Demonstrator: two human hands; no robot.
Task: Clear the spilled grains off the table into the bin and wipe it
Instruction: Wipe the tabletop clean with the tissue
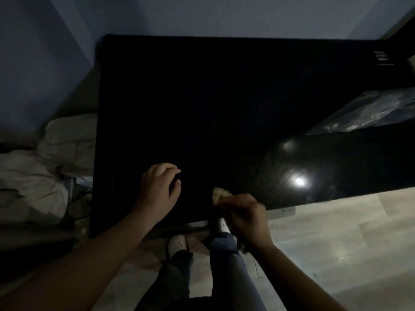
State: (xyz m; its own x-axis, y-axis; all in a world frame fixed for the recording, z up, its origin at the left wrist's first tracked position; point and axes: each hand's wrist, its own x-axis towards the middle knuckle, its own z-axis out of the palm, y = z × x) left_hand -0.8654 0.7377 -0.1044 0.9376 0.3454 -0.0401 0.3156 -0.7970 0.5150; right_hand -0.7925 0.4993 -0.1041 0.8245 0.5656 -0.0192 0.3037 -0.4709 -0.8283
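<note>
Right hand (243,217) at lower centre, fingers curled, pinching pale crumpled cloth (219,194) over near edge of glossy black desk (224,97). Left hand (159,187) just left of it, loosely cupped, fingertips down on the desk, gripping nothing. Clear crinkled plastic bag (363,113) at right edge of the frame.

the black table (224,97) runs off the picture's right edge, and its top is too dark to make out any grains. white print (382,58) at the table's far right corner is too small to read. at the table's near edge, the right hand (244,218) hides most of a blurred pale wad (221,193). beside it, the left hand (157,189) covers whatever lies under its palm.
</note>
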